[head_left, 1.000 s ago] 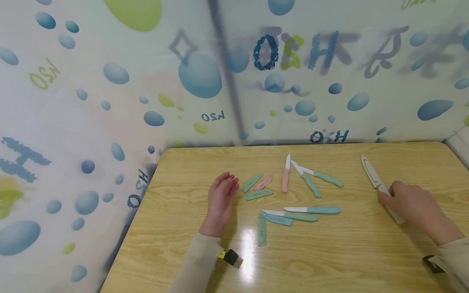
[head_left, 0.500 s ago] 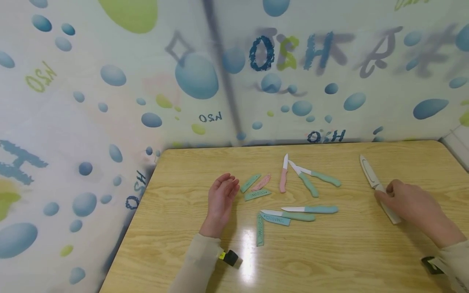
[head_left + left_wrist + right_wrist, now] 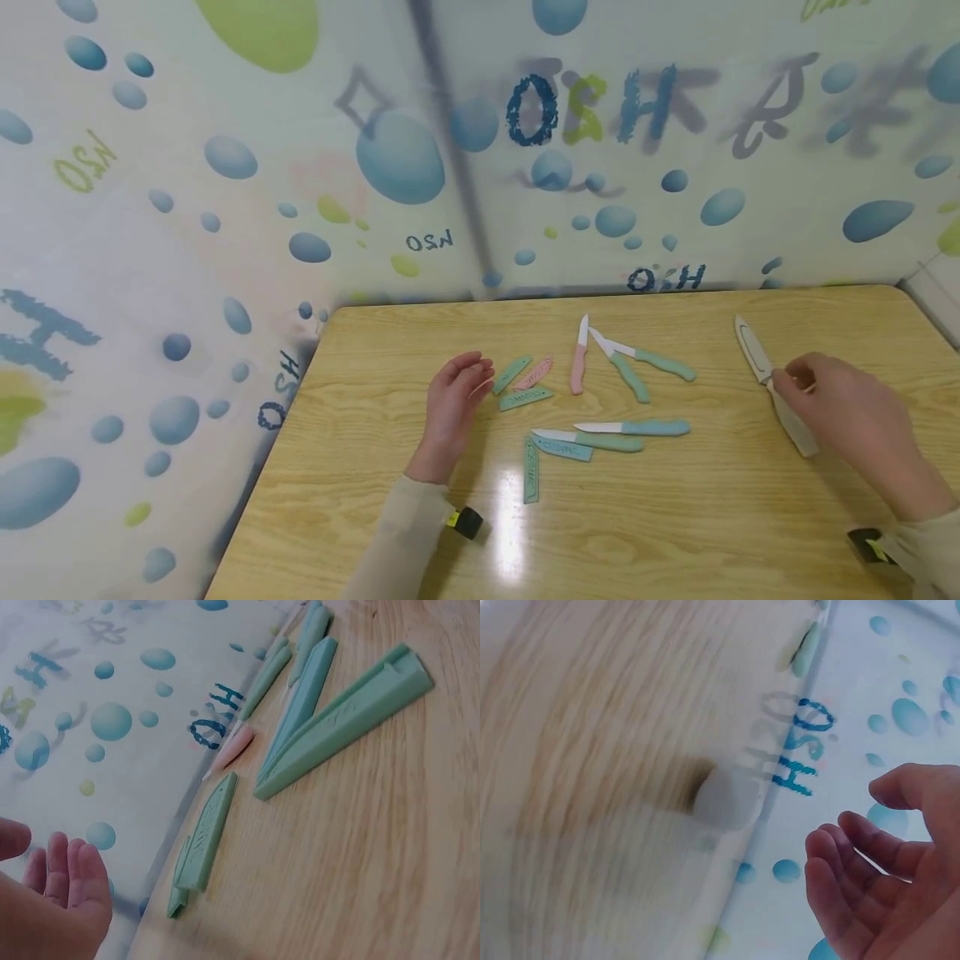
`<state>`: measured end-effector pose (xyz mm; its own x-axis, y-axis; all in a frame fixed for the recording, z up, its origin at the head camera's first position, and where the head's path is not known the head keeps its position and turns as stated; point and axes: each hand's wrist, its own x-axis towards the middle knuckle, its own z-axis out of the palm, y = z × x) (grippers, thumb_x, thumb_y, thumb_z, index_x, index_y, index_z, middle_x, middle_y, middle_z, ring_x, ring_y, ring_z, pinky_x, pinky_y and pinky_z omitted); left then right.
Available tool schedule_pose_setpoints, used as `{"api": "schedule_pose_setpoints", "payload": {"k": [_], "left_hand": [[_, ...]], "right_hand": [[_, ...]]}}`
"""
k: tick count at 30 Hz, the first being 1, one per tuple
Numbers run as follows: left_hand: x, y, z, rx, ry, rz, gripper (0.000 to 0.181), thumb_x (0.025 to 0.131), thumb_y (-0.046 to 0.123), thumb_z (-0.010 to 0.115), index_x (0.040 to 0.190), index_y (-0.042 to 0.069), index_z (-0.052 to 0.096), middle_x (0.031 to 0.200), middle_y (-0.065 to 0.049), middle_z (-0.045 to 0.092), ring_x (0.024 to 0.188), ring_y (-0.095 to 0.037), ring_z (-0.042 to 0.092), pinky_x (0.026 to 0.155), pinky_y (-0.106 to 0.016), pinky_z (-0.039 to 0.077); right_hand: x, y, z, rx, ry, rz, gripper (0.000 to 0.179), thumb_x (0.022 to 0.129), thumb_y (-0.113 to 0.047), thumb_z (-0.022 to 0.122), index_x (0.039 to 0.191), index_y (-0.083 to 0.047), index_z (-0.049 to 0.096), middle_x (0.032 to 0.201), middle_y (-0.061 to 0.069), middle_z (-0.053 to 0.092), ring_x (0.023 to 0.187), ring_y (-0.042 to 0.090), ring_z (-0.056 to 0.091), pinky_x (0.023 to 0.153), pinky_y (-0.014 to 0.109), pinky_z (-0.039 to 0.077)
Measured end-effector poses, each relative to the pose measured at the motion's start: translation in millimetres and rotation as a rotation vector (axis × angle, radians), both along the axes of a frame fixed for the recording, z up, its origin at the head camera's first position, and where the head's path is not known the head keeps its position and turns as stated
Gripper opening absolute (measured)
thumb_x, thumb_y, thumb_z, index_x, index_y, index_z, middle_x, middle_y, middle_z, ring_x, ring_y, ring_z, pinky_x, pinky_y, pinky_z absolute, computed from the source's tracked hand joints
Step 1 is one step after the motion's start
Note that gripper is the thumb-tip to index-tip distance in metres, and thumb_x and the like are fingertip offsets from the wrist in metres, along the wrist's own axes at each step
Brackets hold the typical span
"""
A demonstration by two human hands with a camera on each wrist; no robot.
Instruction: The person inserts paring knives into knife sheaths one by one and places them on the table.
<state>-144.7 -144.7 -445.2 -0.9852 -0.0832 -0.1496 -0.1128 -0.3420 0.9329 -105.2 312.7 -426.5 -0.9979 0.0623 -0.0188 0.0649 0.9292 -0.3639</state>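
A cream-white knife (image 3: 793, 427), its blade in a cover, lies on the wooden table (image 3: 675, 517) at the right. Over its handle hovers my right hand (image 3: 855, 408), the thumb and loosely bent fingers apart with nothing between them in the right wrist view. At the left, my left hand (image 3: 452, 400) is held palm up with relaxed fingers and holds nothing. Closest to it are a green blade cover (image 3: 513, 375), a pink blade cover (image 3: 534, 373) and another green cover (image 3: 527, 399). The right wrist view shows the knife's rounded pale handle end (image 3: 727, 799), blurred.
Behind the covers lie a pink-handled knife (image 3: 578, 367) and two green-handled knives, one (image 3: 632, 379) crossing the other (image 3: 666, 365). Nearer are a blue-handled knife (image 3: 656, 427), a green-handled knife (image 3: 611, 442), a blue cover (image 3: 564, 448) and a green cover (image 3: 531, 472). A patterned curtain (image 3: 300, 150) backs the table.
My right hand has let go of the white knife and lifted slightly off its handle, fingers parting. My left hand has barely moved. The head view has shifted a little.
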Motion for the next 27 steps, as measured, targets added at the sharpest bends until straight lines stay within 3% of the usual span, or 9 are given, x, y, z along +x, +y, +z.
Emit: {"api": "schedule_pose_setpoints", "payload": {"k": [6, 13, 17, 21, 27], "left_hand": [[-2.5, -3.5, 2.3, -0.203, 0.059, -0.081, 0.034, 0.103, 0.007, 0.06, 0.132, -0.011, 0.056, 0.121, -0.017, 0.067, 0.119, -0.036, 0.062, 0.104, -0.041, 0.055], [-6.8, -4.2, 6.6, -0.478, 0.138, -0.245, 0.03, 0.102, 0.007, 0.06, 0.13, -0.005, 0.065, 0.124, -0.016, 0.069, 0.116, -0.025, 0.064, 0.099, -0.033, 0.054], [-9.6, -0.4, 10.9, -0.626, 0.175, -0.332, 0.03, 0.103, 0.01, 0.062, 0.13, -0.002, 0.067, 0.124, -0.011, 0.07, 0.117, -0.024, 0.063, 0.102, -0.039, 0.054], [-12.2, 4.3, 14.2, -0.714, 0.185, -0.429, 0.032, 0.104, 0.014, 0.062, 0.132, 0.001, 0.067, 0.129, -0.01, 0.069, 0.12, -0.026, 0.063, 0.104, -0.045, 0.053], [-17.3, 12.7, 11.9, -0.909, 0.238, -0.515, 0.031, 0.102, 0.016, 0.064, 0.131, 0.005, 0.069, 0.131, -0.009, 0.068, 0.115, -0.026, 0.066, 0.094, -0.037, 0.059]], "right_hand": [[3.0, -12, 4.5, -0.025, 0.028, 0.01, 0.044, 0.104, -0.032, 0.061, 0.114, 0.011, 0.065, 0.093, 0.023, 0.069, 0.068, 0.027, 0.063, 0.045, 0.032, 0.046], [3.5, -19, 3.4, -0.043, 0.045, 0.038, 0.042, 0.103, -0.031, 0.061, 0.115, 0.009, 0.067, 0.107, 0.03, 0.068, 0.086, 0.043, 0.067, 0.054, 0.046, 0.055], [4.1, -22, 0.5, -0.07, 0.041, 0.063, 0.044, 0.103, -0.034, 0.061, 0.117, 0.007, 0.067, 0.112, 0.029, 0.068, 0.084, 0.038, 0.067, 0.055, 0.041, 0.053], [4.2, -26, -2.9, -0.089, 0.05, 0.082, 0.043, 0.102, -0.036, 0.061, 0.117, 0.004, 0.07, 0.113, 0.026, 0.069, 0.088, 0.036, 0.067, 0.054, 0.035, 0.051], [5.5, -33, -3.3, -0.101, 0.024, 0.1, 0.045, 0.103, -0.039, 0.059, 0.117, 0.002, 0.07, 0.118, 0.028, 0.066, 0.096, 0.041, 0.065, 0.062, 0.048, 0.056]]}}
